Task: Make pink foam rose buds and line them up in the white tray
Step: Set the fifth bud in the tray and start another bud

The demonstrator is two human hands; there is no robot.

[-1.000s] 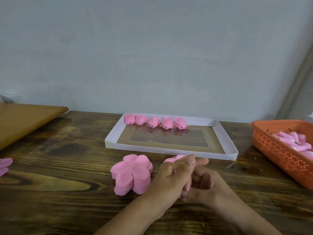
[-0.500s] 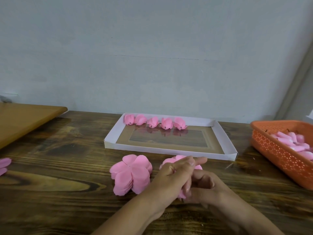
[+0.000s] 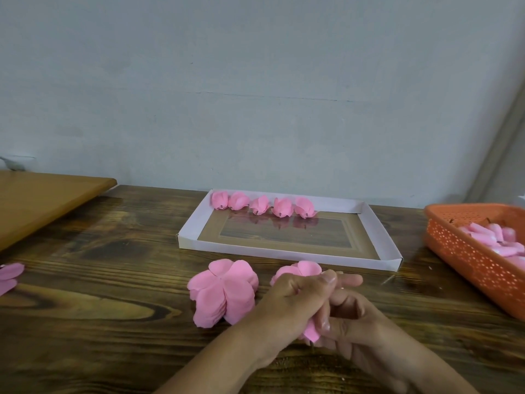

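Bud-forming step: left hand [image 3: 295,297] and right hand [image 3: 349,322] both clasping a pink foam piece [image 3: 305,270] near the tabletop's front edge; next, placement beside five buds [image 3: 262,206] along the white tray [image 3: 380,237] far edge.

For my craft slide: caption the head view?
Both hands wrap a pink foam bud; five buds line the white tray.

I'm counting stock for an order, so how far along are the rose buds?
Five finished buds sit in a row along the far edge of the white tray. Both hands, the left hand and right hand, hold a sixth one. The petal stack on the table waits; most of the tray lies unfilled.
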